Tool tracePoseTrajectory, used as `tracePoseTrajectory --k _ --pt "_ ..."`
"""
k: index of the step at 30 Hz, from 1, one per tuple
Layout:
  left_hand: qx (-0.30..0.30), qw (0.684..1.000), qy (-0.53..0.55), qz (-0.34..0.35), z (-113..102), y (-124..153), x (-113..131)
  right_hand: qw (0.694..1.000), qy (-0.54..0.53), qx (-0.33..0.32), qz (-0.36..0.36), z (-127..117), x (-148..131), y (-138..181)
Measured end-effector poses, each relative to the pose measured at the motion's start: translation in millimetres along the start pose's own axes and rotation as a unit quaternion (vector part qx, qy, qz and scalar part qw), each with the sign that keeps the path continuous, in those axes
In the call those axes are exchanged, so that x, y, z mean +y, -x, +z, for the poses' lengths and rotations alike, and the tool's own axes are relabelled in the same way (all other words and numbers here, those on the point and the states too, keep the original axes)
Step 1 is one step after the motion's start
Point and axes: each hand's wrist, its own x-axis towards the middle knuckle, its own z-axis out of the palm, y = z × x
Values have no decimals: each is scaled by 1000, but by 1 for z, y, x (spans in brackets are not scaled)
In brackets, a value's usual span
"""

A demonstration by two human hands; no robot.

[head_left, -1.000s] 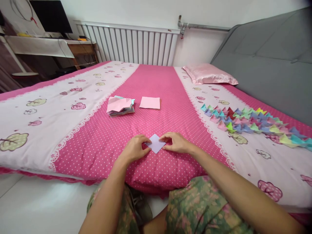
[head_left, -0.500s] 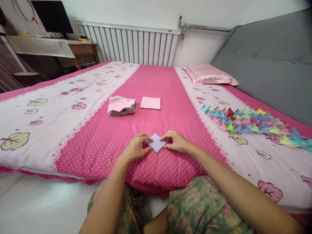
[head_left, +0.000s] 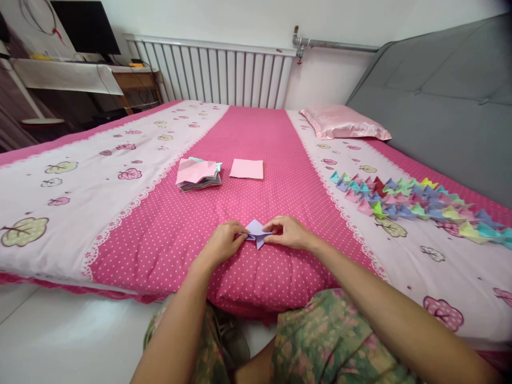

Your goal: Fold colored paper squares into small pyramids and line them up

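A small lilac paper square point(head_left: 255, 231) lies near the front edge of the pink dotted bedspread point(head_left: 256, 138), partly folded, with its sides pushed inward. My left hand point(head_left: 221, 244) pinches its left corner and my right hand point(head_left: 290, 233) pinches its right corner. Both hands rest on the bed, fingers closed on the paper.
Farther back lie a stack of coloured paper sheets point(head_left: 198, 174) and a single pink sheet point(head_left: 247, 169). Rows of several folded coloured paper pieces point(head_left: 408, 203) cover the bed's right side. A pink pillow point(head_left: 343, 122) lies by the grey headboard point(head_left: 440, 101). My knees are below the bed edge.
The flat lilac square has been squeezed in from both sides and now bulges into a folded shape. My hands have moved slightly closer together.
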Motion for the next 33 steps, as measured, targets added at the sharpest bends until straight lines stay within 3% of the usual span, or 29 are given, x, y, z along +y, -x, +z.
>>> tracePoseTrajectory --k 13,23,33 --pt "8 999 -26 -41 -4 0 9 998 26 34 38 3 -5 -2" --pt "105 969 -114 -191 24 -12 3 980 83 110 142 20 -7 -6" --pt "92 969 -108 -203 24 -10 8 970 102 140 170 26 -15 -5"
